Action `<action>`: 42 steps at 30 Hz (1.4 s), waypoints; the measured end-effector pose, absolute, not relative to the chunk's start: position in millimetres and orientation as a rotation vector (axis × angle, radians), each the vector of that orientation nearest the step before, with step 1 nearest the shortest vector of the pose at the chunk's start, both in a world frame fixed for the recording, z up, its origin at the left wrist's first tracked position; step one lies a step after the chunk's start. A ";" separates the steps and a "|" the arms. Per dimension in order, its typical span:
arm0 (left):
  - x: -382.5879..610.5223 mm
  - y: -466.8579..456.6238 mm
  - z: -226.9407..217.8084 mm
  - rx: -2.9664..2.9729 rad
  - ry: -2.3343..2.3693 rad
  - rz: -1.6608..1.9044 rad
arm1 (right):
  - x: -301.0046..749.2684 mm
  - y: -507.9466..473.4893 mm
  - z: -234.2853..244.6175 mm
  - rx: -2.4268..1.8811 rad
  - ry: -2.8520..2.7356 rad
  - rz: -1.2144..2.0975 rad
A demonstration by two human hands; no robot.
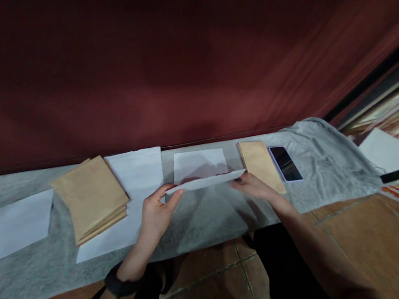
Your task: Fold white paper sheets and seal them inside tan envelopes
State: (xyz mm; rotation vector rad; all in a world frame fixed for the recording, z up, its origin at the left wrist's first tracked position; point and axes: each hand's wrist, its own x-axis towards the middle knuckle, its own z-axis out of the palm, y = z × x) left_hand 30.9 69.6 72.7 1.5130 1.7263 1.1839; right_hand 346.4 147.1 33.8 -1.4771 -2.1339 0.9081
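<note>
A folded sheet of white paper (207, 182) is held up nearly edge-on between my two hands, above the grey cloth. My left hand (158, 210) pinches its left end, thumb on the near side. At the opposite end, my right hand (251, 185) grips it, with the fingers partly hidden by the paper. Behind it, another white sheet (198, 162) lies flat on the cloth. A few brown envelopes (262, 161) rest just beyond my right hand. To the left of my left hand, a stack of brown envelopes (94, 196) sits on white paper (141, 168).
Grey cloth (318, 169) covers the narrow surface, rumpled at the right. A phone (285, 163) lies beside the right envelopes. More white paper (16, 225) is at far left. A dark red wall (176, 75) rises behind; tiled floor (355, 232) shows below.
</note>
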 end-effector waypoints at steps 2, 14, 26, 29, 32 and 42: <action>37.1 80.6 71.8 1.427 1.660 1.248 | 339.3 150.1 31.6 -1.491 -2.043 1.035; 37.1 119.5 22.7 1.441 1.860 1.069 | 315.2 165.8 26.1 -1.898 -1.994 0.722; 37.8 117.5 14.5 1.653 2.020 0.897 | 309.3 154.0 31.9 -2.078 -2.176 0.540; 37.0 118.8 14.1 1.678 2.049 0.827 | 308.4 150.8 33.8 -2.090 -2.210 0.504; 35.4 119.7 12.8 1.714 2.037 0.826 | 308.1 148.7 35.5 -2.105 -2.227 0.488; 34.1 121.0 15.1 1.756 1.989 0.730 | 307.2 149.5 38.8 -1.954 -2.197 0.389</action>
